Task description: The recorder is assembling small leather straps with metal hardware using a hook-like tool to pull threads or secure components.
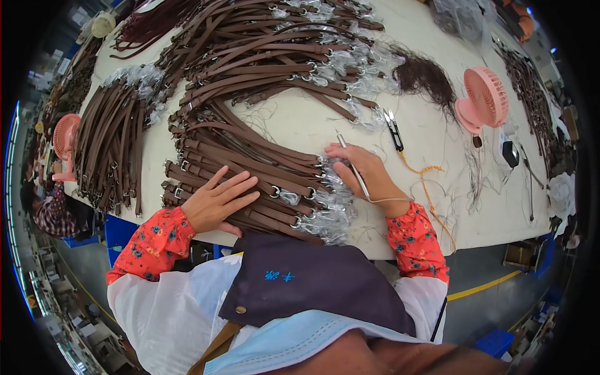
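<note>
My left hand (219, 200) lies flat, fingers spread, on a stack of brown leather straps (250, 169) with metal buckles at the table's near edge. My right hand (365, 175) rests on the plastic-wrapped strap ends (328, 206) and holds a thin metal tool (353, 165) pointing away from me, with a cord running from it around my wrist. Both sleeves are red with a floral print.
More brown strap bundles (262, 56) cover the far table, with another bundle (109, 140) at the left. Small snips (394, 128) with an orange cord, a pink fan (481, 100), loose threads (425, 75) and a second pink fan (62, 137) lie about. A person sits at far left (50, 206).
</note>
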Demonstrator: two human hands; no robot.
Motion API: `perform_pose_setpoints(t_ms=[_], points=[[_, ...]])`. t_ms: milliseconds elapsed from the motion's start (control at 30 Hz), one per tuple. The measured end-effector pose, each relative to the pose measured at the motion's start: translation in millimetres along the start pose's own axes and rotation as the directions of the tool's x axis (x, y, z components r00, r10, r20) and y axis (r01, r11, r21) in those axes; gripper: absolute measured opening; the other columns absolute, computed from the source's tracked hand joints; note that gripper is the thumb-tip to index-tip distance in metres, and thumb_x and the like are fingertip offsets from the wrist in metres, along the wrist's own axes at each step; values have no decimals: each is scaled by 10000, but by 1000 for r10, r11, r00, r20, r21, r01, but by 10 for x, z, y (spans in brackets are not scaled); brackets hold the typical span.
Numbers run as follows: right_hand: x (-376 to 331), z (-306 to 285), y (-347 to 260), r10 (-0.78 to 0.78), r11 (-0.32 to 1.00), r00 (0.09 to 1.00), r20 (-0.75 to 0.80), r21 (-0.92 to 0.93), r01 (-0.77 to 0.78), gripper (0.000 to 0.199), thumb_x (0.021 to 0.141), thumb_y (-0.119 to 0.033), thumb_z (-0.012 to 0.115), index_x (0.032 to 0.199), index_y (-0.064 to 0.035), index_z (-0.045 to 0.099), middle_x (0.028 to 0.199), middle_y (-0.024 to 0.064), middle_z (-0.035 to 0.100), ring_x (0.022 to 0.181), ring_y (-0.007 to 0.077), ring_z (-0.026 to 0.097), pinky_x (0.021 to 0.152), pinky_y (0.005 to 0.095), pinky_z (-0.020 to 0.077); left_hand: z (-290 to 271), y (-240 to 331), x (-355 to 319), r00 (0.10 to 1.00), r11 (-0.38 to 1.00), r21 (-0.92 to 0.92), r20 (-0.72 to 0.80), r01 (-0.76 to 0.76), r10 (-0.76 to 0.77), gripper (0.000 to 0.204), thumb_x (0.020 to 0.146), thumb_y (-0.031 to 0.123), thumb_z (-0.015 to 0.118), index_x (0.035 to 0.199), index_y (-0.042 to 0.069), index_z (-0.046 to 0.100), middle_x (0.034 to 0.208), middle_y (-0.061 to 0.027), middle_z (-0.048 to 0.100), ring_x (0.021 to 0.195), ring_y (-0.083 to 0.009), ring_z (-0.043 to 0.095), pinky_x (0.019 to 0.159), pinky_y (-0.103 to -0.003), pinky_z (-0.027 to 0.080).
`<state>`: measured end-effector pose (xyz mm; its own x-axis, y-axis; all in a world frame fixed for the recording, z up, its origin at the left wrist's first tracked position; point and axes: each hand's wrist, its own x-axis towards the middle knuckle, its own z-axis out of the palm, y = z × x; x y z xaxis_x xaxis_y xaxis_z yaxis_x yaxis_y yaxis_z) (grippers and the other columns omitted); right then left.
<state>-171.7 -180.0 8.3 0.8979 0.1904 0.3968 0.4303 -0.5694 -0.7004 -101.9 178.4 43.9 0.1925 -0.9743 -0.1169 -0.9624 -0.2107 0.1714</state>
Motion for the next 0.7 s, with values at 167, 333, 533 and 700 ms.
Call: perform_pose_setpoints(t_ms=[167,333,533,700], points=[[-3,-1,4,-9,1000,1000,0,23,9,205,866,-109,628,1067,-68,616,1061,140,674,964,359,631,886,406,499,-85,-11,-56,997,997,47,34,67,-69,991,679,528,739,1473,107,322,1546,-108,269,1443,-273,234,1179,-511,156],[8,10,42,-65,998,998,-13,-2,65,209,853,-78,620,1062,-69,617,1037,140,673,933,358,628,838,402,506,-4,-121,119,992,990,71,-25,123,-122,1039,693,497,754,1459,-9,267,1539,-179,245,1447,-315,208,1178,-518,139],[26,13,18,-63,998,998,-19,6,63,226,822,-28,608,1043,-72,615,924,131,653,846,344,618,763,399,504,-200,-118,577,991,991,-13,-16,132,-132,1182,537,500,829,1458,8,276,1516,-193,267,1425,-364,230,1168,-525,159],[34,-21,32,-28,1000,999,-36,6,28,228,819,-17,598,1040,-72,614,918,133,647,844,344,615,752,398,503,-155,-236,765,997,992,-108,-34,59,-63,1205,493,477,844,1461,29,283,1477,-186,316,1391,-369,279,1152,-549,187]])
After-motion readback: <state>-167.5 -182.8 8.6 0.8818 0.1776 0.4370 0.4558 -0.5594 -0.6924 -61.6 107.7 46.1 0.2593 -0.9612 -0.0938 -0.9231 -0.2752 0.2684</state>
